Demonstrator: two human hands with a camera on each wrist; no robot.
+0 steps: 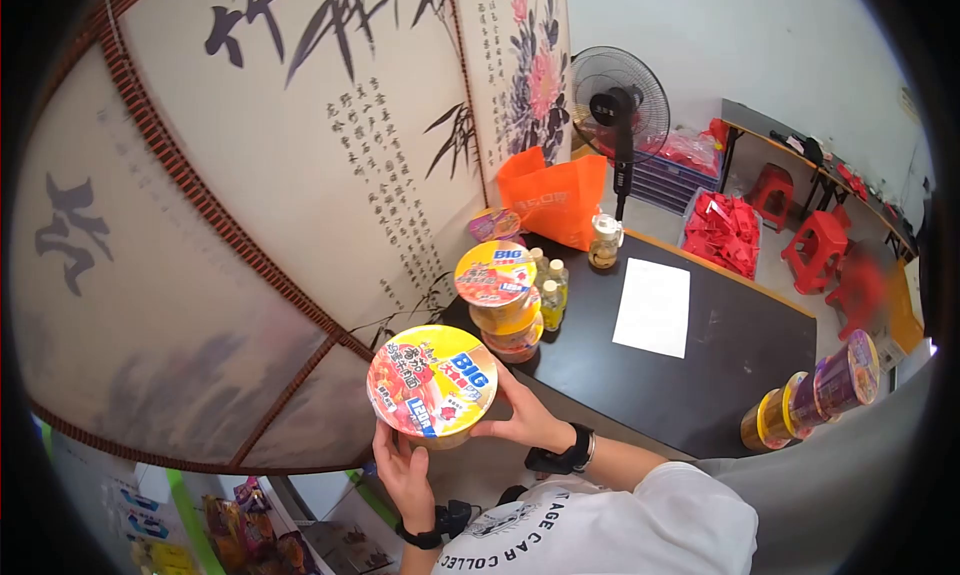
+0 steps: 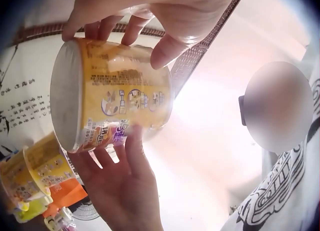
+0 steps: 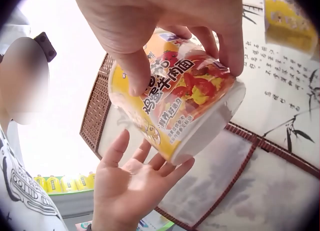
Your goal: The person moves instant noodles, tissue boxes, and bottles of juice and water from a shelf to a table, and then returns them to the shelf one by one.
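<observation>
A big instant noodle bowl (image 1: 430, 385), its yellow and red lid facing up toward the head camera, is held between both hands above the near left end of the table. My left hand (image 1: 405, 480) holds it from the near left, thumb and fingers spread along its side in the left wrist view. From the right, my right hand (image 1: 530, 415) grips the bowl, thumb on one side and fingers around the other in the right wrist view. Its pale base shows in the left wrist view. Just beyond it stands a stack of similar noodle bowls (image 1: 496, 274).
On the black table (image 1: 580, 375) are small bottles (image 1: 551, 305), a lidded jar (image 1: 604, 243), an orange bag (image 1: 550, 195) and white paper (image 1: 653, 307). More stacked noodle bowls (image 1: 845, 373) stand at the right end. A folding screen (image 1: 270, 205) borders the left; a fan (image 1: 618, 100) stands behind.
</observation>
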